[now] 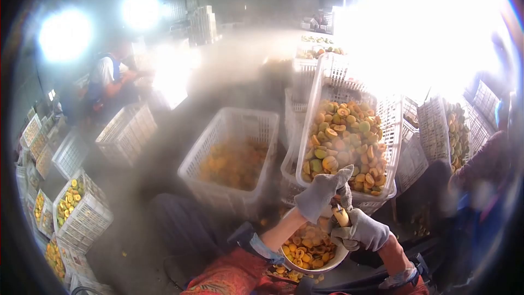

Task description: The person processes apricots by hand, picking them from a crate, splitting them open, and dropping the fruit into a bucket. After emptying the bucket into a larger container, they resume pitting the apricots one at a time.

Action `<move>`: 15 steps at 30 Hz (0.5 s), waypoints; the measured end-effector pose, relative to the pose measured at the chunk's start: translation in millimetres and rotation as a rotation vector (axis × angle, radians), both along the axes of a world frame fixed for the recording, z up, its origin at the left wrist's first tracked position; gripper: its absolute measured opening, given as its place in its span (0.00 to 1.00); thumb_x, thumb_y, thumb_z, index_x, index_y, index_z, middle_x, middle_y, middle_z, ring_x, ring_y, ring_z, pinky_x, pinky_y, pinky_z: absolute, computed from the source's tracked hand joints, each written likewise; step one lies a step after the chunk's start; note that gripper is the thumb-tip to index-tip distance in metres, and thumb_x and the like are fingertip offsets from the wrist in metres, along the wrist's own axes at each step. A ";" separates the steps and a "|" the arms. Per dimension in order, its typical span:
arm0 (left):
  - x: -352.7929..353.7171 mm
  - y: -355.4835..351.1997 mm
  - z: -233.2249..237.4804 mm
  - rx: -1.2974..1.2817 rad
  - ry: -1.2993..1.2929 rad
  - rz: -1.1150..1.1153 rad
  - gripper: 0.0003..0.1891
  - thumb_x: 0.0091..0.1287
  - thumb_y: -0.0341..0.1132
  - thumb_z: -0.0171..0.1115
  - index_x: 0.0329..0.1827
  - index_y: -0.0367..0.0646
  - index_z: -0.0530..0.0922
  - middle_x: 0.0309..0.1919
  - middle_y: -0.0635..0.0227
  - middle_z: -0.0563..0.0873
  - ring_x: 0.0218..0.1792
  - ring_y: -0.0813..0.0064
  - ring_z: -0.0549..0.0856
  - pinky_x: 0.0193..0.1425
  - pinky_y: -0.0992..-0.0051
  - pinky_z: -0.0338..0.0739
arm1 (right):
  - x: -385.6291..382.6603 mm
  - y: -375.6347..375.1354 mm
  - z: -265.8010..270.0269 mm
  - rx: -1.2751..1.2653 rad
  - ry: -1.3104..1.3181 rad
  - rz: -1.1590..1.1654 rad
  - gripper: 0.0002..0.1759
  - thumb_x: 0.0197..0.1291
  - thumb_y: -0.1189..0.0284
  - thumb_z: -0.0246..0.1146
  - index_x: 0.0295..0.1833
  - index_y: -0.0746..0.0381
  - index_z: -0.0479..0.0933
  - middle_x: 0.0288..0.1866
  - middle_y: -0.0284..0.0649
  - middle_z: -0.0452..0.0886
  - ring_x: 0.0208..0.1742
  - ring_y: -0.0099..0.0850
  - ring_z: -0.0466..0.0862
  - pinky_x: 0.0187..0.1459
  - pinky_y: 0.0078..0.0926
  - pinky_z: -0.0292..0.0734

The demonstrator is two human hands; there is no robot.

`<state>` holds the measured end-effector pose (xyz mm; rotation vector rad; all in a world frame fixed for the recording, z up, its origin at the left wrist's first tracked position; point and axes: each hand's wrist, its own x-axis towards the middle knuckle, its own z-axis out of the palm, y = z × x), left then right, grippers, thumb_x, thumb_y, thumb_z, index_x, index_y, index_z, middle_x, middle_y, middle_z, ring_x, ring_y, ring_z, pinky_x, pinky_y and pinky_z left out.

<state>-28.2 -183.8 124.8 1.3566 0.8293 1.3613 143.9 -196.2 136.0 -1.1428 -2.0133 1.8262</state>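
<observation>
My left hand [322, 194], in a grey work glove, reaches over the front edge of a white plastic crate [305, 155] heaped with halved yellow-green fruit [341, 142] that look like apricots or peaches. Its fingers are closed, and what they hold is hidden. Just below, my gloved right hand [364, 230] grips a short tool with a pale, wooden-looking handle [341, 217]. The tool's working end meets the left fingers and cannot be made out. Under both hands, a round white bowl [334, 263] contains orange fruit pieces [308, 251].
Left of my hands stands another white crate [188, 172] with orange fruit, blurred by haze. Fruit-filled crates [87, 216] line the far left, and stacked crates [434, 123] stand at right. A person [109, 79] works at back left; another person's sleeve [483, 158] shows at right.
</observation>
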 end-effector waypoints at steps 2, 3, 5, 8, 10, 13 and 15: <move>2.1 -12.3 26.0 -0.229 -0.117 -0.034 0.24 0.73 0.49 0.51 0.26 0.37 0.80 0.15 0.71 0.77 0.20 0.81 0.75 0.27 0.79 0.69 | 2.7 -1.0 3.3 -0.027 0.025 0.005 0.10 0.57 0.74 0.65 0.43 0.65 0.78 0.24 0.33 0.77 0.17 0.18 0.71 0.17 0.18 0.65; 3.0 -14.8 36.0 -0.450 -0.237 -0.063 0.22 0.74 0.46 0.49 0.32 0.35 0.81 0.17 0.72 0.76 0.21 0.80 0.76 0.28 0.79 0.70 | 3.6 2.4 2.0 0.102 -0.008 0.008 0.11 0.57 0.73 0.65 0.44 0.66 0.78 0.24 0.34 0.78 0.18 0.19 0.73 0.19 0.19 0.68; 9.8 -18.8 11.0 -0.158 -0.116 0.071 0.19 0.75 0.42 0.48 0.38 0.35 0.80 0.19 0.71 0.76 0.23 0.80 0.77 0.30 0.79 0.72 | 7.0 15.2 -11.3 0.232 -0.040 0.011 0.12 0.56 0.73 0.66 0.44 0.66 0.78 0.25 0.35 0.79 0.18 0.20 0.74 0.21 0.19 0.70; 12.8 -20.2 8.2 0.181 -0.009 0.256 0.22 0.74 0.46 0.47 0.33 0.36 0.78 0.20 0.68 0.78 0.26 0.77 0.80 0.33 0.78 0.75 | 12.2 32.3 -15.6 0.829 -0.094 0.194 0.15 0.58 0.70 0.65 0.48 0.66 0.77 0.28 0.42 0.82 0.23 0.23 0.78 0.28 0.23 0.76; 13.1 -15.8 4.7 0.227 -0.017 0.309 0.29 0.73 0.54 0.48 0.23 0.36 0.78 0.19 0.65 0.81 0.27 0.76 0.82 0.35 0.77 0.77 | 11.2 34.2 15.6 0.637 -0.134 0.242 0.18 0.59 0.67 0.65 0.52 0.65 0.77 0.37 0.44 0.83 0.32 0.29 0.81 0.36 0.26 0.77; 10.1 9.9 -24.6 0.290 -0.204 0.019 0.10 0.74 0.33 0.47 0.41 0.38 0.75 0.25 0.65 0.78 0.30 0.75 0.80 0.36 0.77 0.76 | 10.6 43.9 20.2 0.505 -0.194 0.332 0.23 0.59 0.66 0.66 0.58 0.63 0.76 0.47 0.46 0.83 0.46 0.39 0.83 0.47 0.29 0.78; 10.3 25.0 -36.1 -0.260 -1.164 -0.446 0.10 0.73 0.35 0.48 0.40 0.38 0.76 0.26 0.63 0.80 0.31 0.74 0.82 0.35 0.74 0.77 | 14.5 57.0 0.9 1.103 0.067 0.427 0.14 0.58 0.67 0.65 0.47 0.63 0.79 0.27 0.39 0.81 0.26 0.28 0.80 0.31 0.26 0.76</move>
